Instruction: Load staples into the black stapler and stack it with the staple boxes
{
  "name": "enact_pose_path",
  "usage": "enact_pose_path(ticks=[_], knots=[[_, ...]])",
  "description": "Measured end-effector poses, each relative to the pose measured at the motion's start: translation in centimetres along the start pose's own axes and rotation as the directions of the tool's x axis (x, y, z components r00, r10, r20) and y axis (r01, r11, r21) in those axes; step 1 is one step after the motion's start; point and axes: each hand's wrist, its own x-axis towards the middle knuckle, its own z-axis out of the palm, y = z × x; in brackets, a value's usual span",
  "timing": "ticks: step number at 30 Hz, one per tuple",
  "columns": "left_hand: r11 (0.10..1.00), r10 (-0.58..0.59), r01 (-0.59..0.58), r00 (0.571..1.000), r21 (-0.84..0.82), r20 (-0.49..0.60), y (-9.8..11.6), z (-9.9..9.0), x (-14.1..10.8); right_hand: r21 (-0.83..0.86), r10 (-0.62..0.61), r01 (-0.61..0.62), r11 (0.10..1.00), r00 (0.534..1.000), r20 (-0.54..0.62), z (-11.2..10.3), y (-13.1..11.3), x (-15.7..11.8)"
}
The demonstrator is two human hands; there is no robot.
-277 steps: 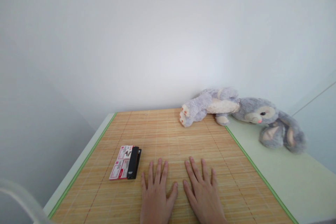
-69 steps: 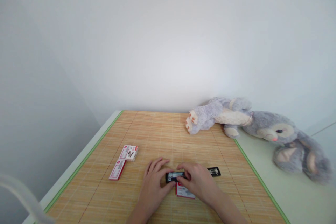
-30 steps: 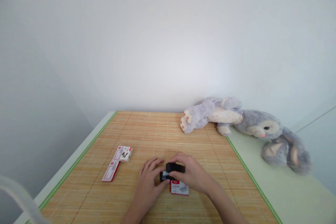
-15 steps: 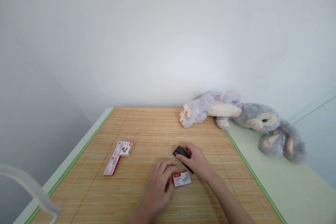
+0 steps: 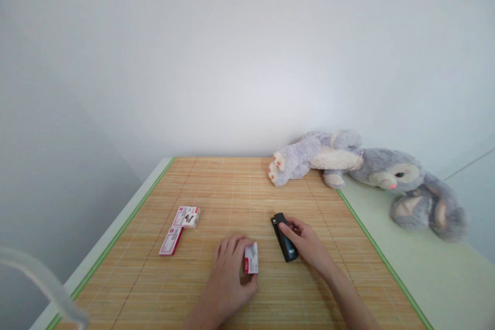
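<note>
My left hand is closed round a small red-and-white box, its thumb at the near end and fingertips at the far end. The box's long side runs away from me. To its right, my right hand grips a black stapler from the right side, with the thumb on top. The stapler lies on the bamboo mat, its far end angled to the left, and a narrow gap shows between its upper arm and base. Bare mat separates the box from the stapler.
On the left of the bamboo mat, a white box with a dark clip picture touches a red-edged flat box. A grey plush rabbit lies along the back right. A white curved strip crosses the lower left.
My left hand has turned the small box from crosswise to lengthwise and shifted it left, away from the stapler. My right hand has moved the stapler right and straightened it slightly.
</note>
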Motion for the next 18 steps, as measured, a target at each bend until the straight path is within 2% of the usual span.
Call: enact_pose_path(ticks=[2,4,9,13,14,16,17,18], knots=[[0.998,-0.048,0.05,0.997,0.026,-0.061,-1.7,-0.6,-0.1,0.056,0.032,-0.03,0.998,0.999,-0.036,0.8,0.1,-0.7],[0.999,-0.033,0.034,0.998,0.028,-0.049,-2.5,-0.9,0.2,0.112,0.058,-0.052,0.992,0.997,-0.05,2.2,0.1,-1.4],[0.998,0.043,-0.042,0.999,-0.037,0.031,-1.3,0.0,1.4,0.221,0.07,-0.058,0.974,0.996,-0.047,6.0,-0.2,-2.0],[0.996,0.034,-0.03,0.999,-0.083,0.039,-1.3,0.3,1.0,0.26,0.046,-0.02,0.965,0.994,-0.095,7.1,0.0,-2.3],[0.997,0.012,-0.012,1.0,-0.08,0.001,-1.9,-0.1,0.7,0.265,0.043,-0.013,0.964,0.993,-0.11,7.1,0.2,-2.4],[0.997,-0.072,0.07,0.983,-0.016,-0.169,-4.0,-1.5,-0.1,0.28,0.035,0.007,0.96,0.989,-0.147,7.0,0.6,-2.9],[0.988,-0.135,0.153,0.943,0.034,-0.304,-5.4,-2.5,-0.6,0.288,0.037,0.009,0.958,0.987,-0.157,6.9,0.8,-3.1],[0.958,-0.195,0.266,0.874,0.103,-0.444,-7.0,-3.6,-1.2,0.292,0.048,0.001,0.957,0.986,-0.161,6.8,0.9,-3.3]])
